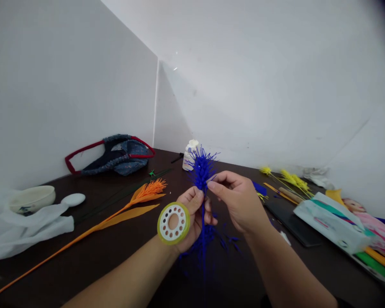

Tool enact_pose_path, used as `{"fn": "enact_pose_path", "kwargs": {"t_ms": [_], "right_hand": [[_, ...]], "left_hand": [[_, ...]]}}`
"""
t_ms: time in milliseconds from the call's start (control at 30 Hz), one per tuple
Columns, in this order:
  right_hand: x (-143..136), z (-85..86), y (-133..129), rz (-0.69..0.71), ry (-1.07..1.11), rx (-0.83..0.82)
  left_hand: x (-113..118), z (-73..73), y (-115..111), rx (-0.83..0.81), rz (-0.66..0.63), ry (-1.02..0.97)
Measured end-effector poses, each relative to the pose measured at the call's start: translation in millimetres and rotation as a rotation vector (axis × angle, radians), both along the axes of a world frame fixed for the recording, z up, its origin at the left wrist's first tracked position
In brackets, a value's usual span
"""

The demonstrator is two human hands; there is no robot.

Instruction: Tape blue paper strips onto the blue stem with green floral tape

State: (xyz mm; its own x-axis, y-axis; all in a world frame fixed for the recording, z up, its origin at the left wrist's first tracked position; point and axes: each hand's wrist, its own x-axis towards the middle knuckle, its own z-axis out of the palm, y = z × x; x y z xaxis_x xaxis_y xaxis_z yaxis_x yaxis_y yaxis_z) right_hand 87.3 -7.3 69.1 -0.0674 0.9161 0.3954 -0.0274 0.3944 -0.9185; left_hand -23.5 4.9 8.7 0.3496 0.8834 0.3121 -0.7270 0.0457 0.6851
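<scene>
A blue artificial wheat ear (202, 167) with a bristly top stands upright on a thin blue stem in front of me. My left hand (194, 209) pinches the stem just under the head. A roll of yellow-green tape (174, 223) with a white holed core rests against the left wrist. At the head's lower right, my right hand (235, 194) is closed in a pinch on a small blue piece, whose tip touches or nearly touches the ear. Loose blue pieces (223, 243) lie on the table below the hands.
An orange wheat stalk (150, 188) lies left on the dark table (125, 261). Behind stand a white bottle (190, 155) and a denim bag (125, 154). A bowl (35, 199) and white spoon (73, 199) sit far left. Yellow stalks (291, 177) and a pouch (335, 224) lie right.
</scene>
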Motion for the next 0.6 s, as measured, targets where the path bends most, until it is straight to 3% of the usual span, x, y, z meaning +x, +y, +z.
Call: {"fn": "enact_pose_path", "kwargs": {"t_ms": [200, 600], "right_hand": [[-6, -6.6, -1, 0.052, 0.039, -0.054], [-5, -8.9, 2, -0.106, -0.118, 0.121]], "left_hand": [[0, 4.1, -2, -0.042, 0.024, 0.022], [0, 11.9, -6, -0.092, 0.045, 0.04]]}}
